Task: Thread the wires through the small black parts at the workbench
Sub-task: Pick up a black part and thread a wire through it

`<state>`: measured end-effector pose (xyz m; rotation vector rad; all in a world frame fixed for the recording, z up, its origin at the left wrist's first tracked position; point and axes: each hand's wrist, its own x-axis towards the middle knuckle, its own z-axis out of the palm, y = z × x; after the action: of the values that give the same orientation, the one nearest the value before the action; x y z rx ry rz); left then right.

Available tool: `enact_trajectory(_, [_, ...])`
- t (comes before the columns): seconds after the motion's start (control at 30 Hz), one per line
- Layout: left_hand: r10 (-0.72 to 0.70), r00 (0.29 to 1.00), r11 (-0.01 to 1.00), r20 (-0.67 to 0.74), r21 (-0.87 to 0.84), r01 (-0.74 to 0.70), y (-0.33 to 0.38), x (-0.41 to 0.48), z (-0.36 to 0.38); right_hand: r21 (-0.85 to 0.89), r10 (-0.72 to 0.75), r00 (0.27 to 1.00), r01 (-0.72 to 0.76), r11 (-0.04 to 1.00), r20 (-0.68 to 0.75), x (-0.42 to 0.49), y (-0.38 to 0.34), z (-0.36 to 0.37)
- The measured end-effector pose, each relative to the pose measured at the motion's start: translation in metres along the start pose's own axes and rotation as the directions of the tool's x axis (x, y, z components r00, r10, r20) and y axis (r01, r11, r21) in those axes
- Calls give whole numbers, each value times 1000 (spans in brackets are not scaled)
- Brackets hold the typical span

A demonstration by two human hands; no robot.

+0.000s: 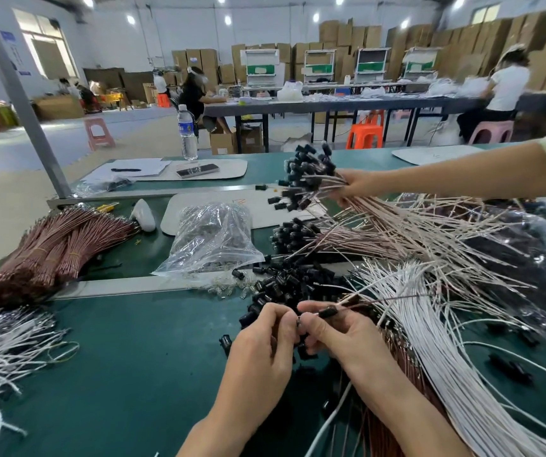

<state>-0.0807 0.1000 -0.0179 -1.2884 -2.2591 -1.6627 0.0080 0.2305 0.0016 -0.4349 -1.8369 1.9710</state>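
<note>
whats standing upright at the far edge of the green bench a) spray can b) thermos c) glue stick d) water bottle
d, a clear plastic water bottle with a blue label stands there, just behind the papers.

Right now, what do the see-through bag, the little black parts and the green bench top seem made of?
Bag: thin clear plastic film, glossy and crinkled. Black parts: probably moulded plastic, with a slight sheen. Bench top: likely a rubber or vinyl mat, smooth, matte, little glare.
</note>
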Motion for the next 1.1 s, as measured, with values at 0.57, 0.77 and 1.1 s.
enact_trajectory(0.57, [24,1000,999,-15,33,-23,0,0,1,-28,6,1000,-7,1000,-28,2,7,-3])
enact_trajectory(0.77, [-9,1000,997,-20,-75,8,-4,1,0,-3,0,1000,0,1000,20,2,7,-1])
enact_trajectory(1.1, [-33,999,996,-11,-84,32,-5,1,0,-40,3,1000,-3,999,7,0,4,0])
